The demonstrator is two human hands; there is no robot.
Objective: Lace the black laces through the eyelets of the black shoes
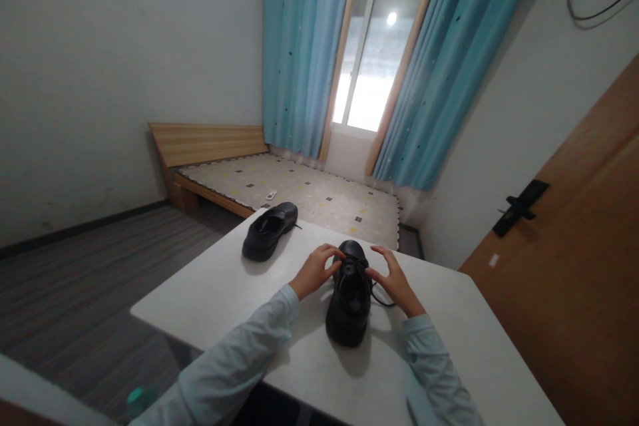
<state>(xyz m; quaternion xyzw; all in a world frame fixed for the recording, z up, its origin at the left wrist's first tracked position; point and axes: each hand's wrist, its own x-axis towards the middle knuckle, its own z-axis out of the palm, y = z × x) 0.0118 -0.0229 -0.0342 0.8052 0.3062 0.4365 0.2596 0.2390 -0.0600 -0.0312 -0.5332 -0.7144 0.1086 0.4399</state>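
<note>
Centrally, black shoe point(348, 316), between left hand point(315, 271) and right hand point(395, 281)

No legible text anywhere.

Far shoe point(268, 233) blocks left — tabletop point(464, 326) free right of right hand point(396, 281).

There's the window point(382, 53), daylight glowing white through its lower part, a bright round glint higher on the glass! Blue curtains point(304, 46) with small dark specks hang either side. Below sits the bed, its pale patterned mattress point(309, 186) carrying a small white object point(271, 195), its wooden headboard point(214, 140) at the left. Dark floor point(90, 279) meets the pale left wall point(124, 33) at dark skirting point(100, 223). Over right, a brown door point(574, 293), black handle point(519, 210); above, a dark cable point(594, 16) loops. Up front, a white surface point(210, 293), corners rounded.
</note>
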